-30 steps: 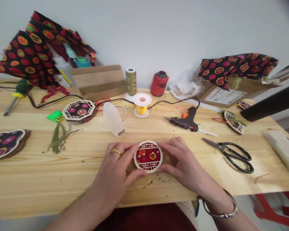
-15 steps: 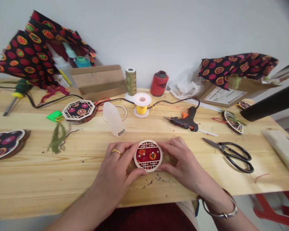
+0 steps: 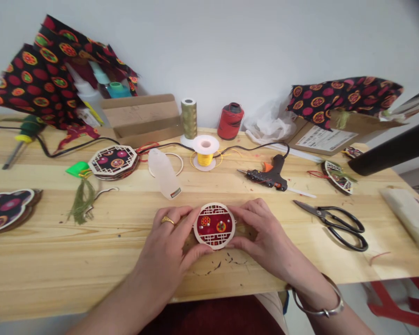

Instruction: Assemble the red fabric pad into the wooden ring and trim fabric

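The left hand point(image 3: 169, 244) and the right hand point(image 3: 265, 237) are clasping the round lattice disc point(image 3: 214, 226) by its rim, flat near the middle of the bench's point(image 3: 56, 260) front edge. Squeezing evenly from both sides, fingertips off the red centre, seems the wisest way of holding its layers aligned.

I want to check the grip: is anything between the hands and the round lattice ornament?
Nothing visible is. The left hand and the right hand both touch the round ornament at opposite edges, on the wooden table.
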Demonstrator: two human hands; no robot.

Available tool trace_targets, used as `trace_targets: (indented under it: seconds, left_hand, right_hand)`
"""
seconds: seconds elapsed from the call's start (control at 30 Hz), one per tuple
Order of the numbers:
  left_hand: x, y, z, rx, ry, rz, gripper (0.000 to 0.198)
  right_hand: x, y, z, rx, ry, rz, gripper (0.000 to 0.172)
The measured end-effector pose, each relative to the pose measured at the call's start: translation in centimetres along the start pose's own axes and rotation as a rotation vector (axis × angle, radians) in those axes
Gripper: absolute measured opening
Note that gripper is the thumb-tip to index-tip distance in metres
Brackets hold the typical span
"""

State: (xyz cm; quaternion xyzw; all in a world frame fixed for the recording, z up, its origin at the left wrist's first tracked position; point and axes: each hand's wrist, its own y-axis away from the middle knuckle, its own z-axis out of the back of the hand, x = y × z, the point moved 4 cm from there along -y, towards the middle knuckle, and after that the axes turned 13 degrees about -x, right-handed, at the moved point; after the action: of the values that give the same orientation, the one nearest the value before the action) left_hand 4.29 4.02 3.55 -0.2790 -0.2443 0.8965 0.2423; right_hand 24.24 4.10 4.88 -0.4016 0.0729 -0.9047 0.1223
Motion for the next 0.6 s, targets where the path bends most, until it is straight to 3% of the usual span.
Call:
trace_targets:
  seconds: [0.6]
  left_hand:
    - [0.08,0.11,-0.10,0.009,-0.018,0.012,0.047]
  right_hand:
    - [0.32,0.00,-0.04,0.022,0.019,0.003,0.052]
